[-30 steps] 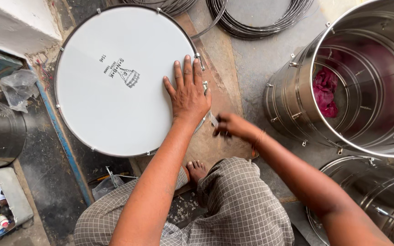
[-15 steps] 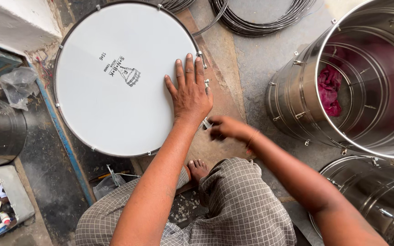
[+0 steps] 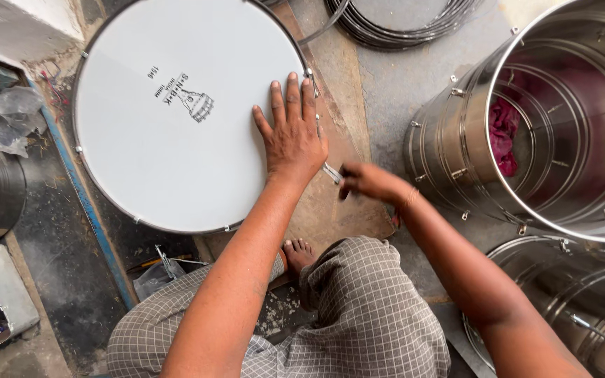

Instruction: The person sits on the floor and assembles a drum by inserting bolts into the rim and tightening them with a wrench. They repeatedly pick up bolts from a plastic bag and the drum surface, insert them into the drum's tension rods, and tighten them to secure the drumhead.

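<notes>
head view, steeply downward, close over floor

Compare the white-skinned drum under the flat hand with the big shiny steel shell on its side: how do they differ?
The white-skinned round drum is closed by a skin; the shiny steel shell is open, with magenta cloth inside. The drum faces up under the left hand; the shell lies tipped, untouched. Both are round with rim lugs.

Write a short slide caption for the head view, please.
Left hand flat on a white drum; right hand at its rim.

Matt white drumhead (image 3: 176,119); shiny steel drum shells (image 3: 568,119).
</notes>
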